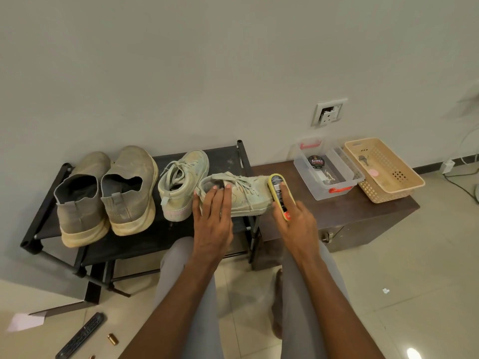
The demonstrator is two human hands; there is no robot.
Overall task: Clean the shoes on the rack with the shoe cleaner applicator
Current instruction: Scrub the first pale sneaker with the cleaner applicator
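On the black shoe rack (pixel 228 158) a pale green sneaker (pixel 243 194) lies across the right end, toe pointing right. The left hand (pixel 213 216) rests flat on its heel and side, fingers straight. The right hand (pixel 295 224) grips the yellow shoe cleaner applicator (pixel 278 189) — forefinger stretched along its back — pressed against the sneaker's toe. Its mate (pixel 182 183) stands just left, then a pair of worn grey slip-ons (pixel 106 195). On the brown surface (pixel 375 211) beside the rack sit a clear box (pixel 328 171) — a polish tin (pixel 316 161) inside — and a beige basket (pixel 383 169).
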